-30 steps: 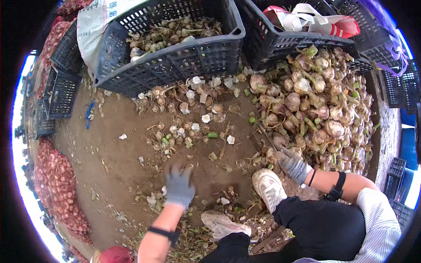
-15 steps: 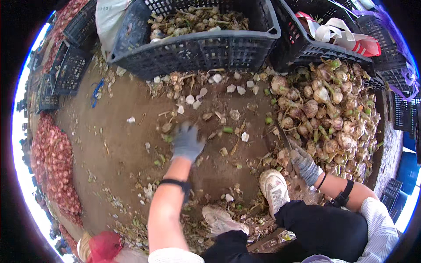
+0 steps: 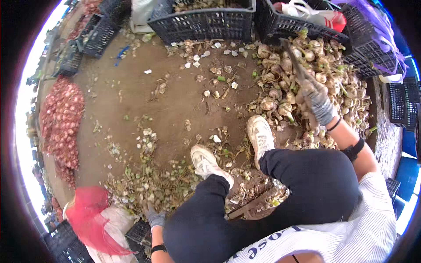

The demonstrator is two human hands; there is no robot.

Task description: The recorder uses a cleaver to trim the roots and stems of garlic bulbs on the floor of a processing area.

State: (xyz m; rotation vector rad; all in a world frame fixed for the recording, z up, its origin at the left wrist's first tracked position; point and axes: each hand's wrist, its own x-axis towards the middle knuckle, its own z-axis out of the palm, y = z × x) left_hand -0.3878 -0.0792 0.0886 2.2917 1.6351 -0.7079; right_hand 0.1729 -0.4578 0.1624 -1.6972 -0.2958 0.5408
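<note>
My right hand (image 3: 318, 98), in a grey glove, is closed around the handle of a knife (image 3: 294, 60). Its dark blade points away from me over the heap of garlic bulbs (image 3: 324, 74) at the right. Low at the left, my gloved left hand (image 3: 156, 218) reaches down beside my knee, at the near edge of a spread of garlic trimmings (image 3: 160, 184). Its fingers are small and blurred, so their grip does not show clearly.
Black plastic crates (image 3: 201, 25) stand at the back, one with garlic inside. Another crate (image 3: 302, 22) holds a red and white bag. A red net sack of bulbs (image 3: 62, 127) lies at the left. Near my left hand are a red net (image 3: 90, 215) and pale sacking (image 3: 116, 223).
My left hand has swung from the middle of the floor back to the near left, by the trimmings. My right hand has lifted the knife over the garlic heap. The view has shifted.
</note>
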